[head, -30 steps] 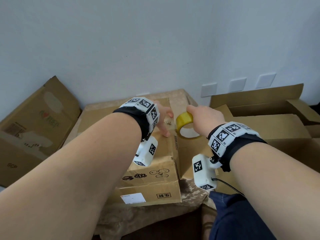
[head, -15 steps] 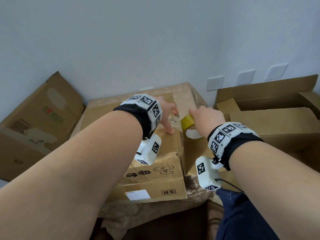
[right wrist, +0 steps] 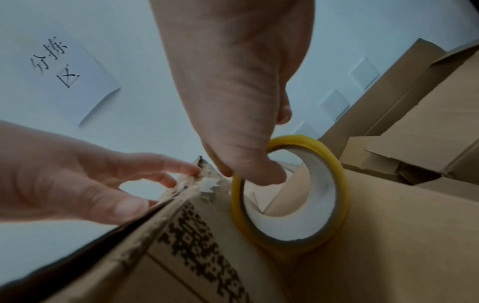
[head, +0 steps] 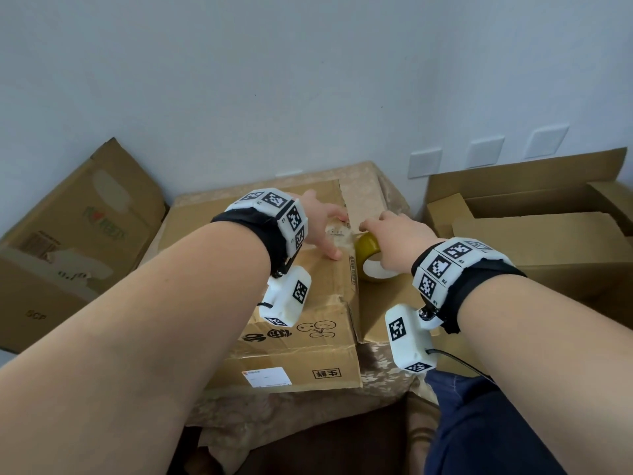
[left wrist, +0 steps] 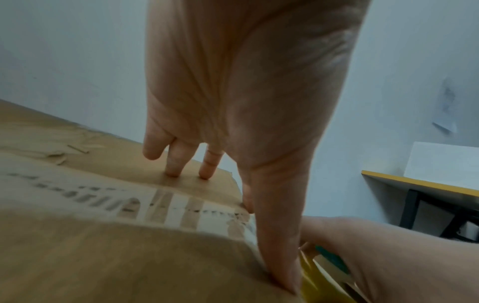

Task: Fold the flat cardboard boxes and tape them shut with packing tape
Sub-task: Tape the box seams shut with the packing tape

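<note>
The roll of yellow packing tape (head: 368,257) stands on edge against the right side wall of the folded cardboard box (head: 308,296), just below the top edge; the right hand (head: 399,240) holds it, thumb hooked into the core and fingers curled over the rim, as the right wrist view shows; the left hand (head: 320,228) lies across the box top just left of that grip, fingers straight and spread, tips pressing the cardboard near the torn edge.

Risks, as I judge them: no free strip of tape is visible, so the end may not be stuck down yet, and a pull on the roll could lift it off the ragged, paper-scarred edge; if the left hand eases its pressure, the top flap could spring up and the tape would bridge a gap; the light box could slide on the patterned cloth (head: 376,375) under a sideways pull.

Hidden or unclear: the tape's free end, and whether it touches cardboard, cannot be told; the right fingertips are behind the roll in the head view; the box's far seam is masked by both wrists; the left wrist view is blurred at the print.

Further out, 1 flattened carton (head: 78,241) leans at the left wall; open cartons (head: 534,234) lie right of the grip.
</note>
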Action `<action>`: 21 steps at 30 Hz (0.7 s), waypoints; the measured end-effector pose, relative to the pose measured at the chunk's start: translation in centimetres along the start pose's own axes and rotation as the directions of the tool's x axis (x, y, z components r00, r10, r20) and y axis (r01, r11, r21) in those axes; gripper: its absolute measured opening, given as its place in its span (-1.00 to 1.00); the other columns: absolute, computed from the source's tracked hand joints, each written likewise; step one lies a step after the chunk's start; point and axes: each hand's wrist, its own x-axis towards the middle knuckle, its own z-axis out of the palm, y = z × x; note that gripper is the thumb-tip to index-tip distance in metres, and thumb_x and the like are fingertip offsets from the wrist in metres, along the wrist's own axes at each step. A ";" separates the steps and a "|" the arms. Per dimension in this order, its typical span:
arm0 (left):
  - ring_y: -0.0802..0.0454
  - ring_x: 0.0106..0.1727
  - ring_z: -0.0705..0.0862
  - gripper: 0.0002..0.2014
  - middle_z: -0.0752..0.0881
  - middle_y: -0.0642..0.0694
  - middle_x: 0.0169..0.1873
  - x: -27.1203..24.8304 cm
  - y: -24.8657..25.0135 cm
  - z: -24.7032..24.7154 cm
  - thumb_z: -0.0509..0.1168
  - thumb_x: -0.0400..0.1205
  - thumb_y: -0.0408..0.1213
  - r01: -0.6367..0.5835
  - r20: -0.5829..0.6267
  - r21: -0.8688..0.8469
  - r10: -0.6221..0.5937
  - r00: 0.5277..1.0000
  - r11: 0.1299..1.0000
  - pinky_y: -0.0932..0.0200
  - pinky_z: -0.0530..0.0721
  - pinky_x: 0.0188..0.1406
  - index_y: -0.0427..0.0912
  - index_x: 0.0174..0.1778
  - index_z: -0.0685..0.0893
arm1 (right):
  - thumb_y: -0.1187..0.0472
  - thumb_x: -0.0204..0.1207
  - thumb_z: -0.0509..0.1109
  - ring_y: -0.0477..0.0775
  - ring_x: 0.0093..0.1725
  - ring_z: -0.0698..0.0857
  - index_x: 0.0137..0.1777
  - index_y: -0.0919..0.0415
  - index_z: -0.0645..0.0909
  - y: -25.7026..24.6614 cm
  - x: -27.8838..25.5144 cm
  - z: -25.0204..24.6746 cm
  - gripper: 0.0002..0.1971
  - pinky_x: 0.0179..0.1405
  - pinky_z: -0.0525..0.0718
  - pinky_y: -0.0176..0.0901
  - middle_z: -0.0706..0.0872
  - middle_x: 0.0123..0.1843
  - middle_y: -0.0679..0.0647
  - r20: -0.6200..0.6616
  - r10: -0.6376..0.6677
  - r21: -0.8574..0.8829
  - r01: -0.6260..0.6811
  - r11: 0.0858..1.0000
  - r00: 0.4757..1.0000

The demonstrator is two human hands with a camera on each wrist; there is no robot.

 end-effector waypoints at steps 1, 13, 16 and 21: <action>-0.24 0.43 0.43 -0.16 0.15 -0.13 0.56 -0.1 -0.3 0.1 0.35 0.45 0.29 -0.010 0.000 -0.010 0.010 1.000 1.000 -0.16 0.48 0.37 0.34 0.60 0.08 | 0.34 0.48 0.33 0.22 0.30 0.57 0.58 -0.12 0.26 -0.2 -0.3 -0.4 -0.30 0.12 0.69 0.12 0.46 0.40 0.11 -0.010 -0.026 0.033 0.027 0.999 1.000; -0.15 0.55 0.33 -0.13 0.22 -0.19 0.62 -4.0 -9.2 6.5 0.34 0.57 0.09 0.135 -0.101 -0.261 -0.167 0.981 0.956 -0.04 0.37 0.51 -0.22 0.65 0.07 | -0.33 0.52 0.27 0.14 0.36 0.55 0.66 0.03 0.18 -6.2 -2.4 -3.0 -0.21 -0.02 0.53 -0.10 0.46 0.50 0.12 -0.032 -0.107 0.045 0.108 0.993 0.994; -0.18 0.56 0.30 -0.18 0.21 -0.24 0.60 -5.5 -12.5 9.3 0.25 0.61 0.15 0.278 -0.080 -0.314 -0.317 0.945 0.908 -0.05 0.35 0.50 -0.31 0.62 0.14 | -0.20 0.59 0.26 0.17 0.36 0.56 0.62 0.02 0.23 -8.7 -2.0 -3.0 -0.34 -0.08 0.57 -0.04 0.42 0.52 0.13 -0.010 -0.056 -0.069 0.055 0.996 0.998; -0.20 0.57 0.28 -0.14 0.19 -0.27 0.60 -6.6 -16.1 13.3 0.12 0.62 0.26 0.418 -0.017 -0.440 -0.473 0.881 0.795 -0.02 0.31 0.52 -0.34 0.62 0.14 | 0.10 0.65 0.28 0.15 0.25 0.65 0.57 0.10 0.30 -11.1 -1.3 -3.9 -0.50 0.18 0.67 0.00 0.57 0.40 0.14 0.083 -0.035 -0.146 0.047 0.988 0.996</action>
